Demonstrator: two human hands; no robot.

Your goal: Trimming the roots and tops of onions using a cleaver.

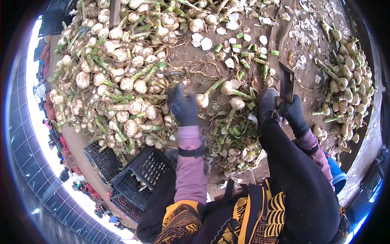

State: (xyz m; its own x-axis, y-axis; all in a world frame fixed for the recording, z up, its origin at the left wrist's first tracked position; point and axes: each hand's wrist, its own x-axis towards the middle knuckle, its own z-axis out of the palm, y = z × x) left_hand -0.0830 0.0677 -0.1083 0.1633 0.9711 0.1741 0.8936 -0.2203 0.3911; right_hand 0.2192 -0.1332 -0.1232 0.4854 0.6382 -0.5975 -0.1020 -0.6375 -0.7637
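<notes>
My right hand [292,111], in a dark glove, grips a knife with a broad rectangular metal blade [286,80], pointing away from me beside my dark shoe [268,102]. My left hand [182,105], also gloved, is motion-blurred at the right edge of a large heap of soiled white bulbs with green stalks [131,82], garlic or onions. Whether its fingers hold a bulb cannot be told. Just right of that hand lies a cleaner bulb [202,100] with its stalk. Two more, a round bulb [227,87] and a lower bulb [237,103], lie between my hands.
Trimmed pale bulbs [347,76] are piled at the right. Cut green stalk pieces and white skins [206,43] litter the ground ahead; leafy scraps [237,140] lie between my legs. Black plastic crates [143,167] stand at the lower left, a blue bucket [336,175] at my right.
</notes>
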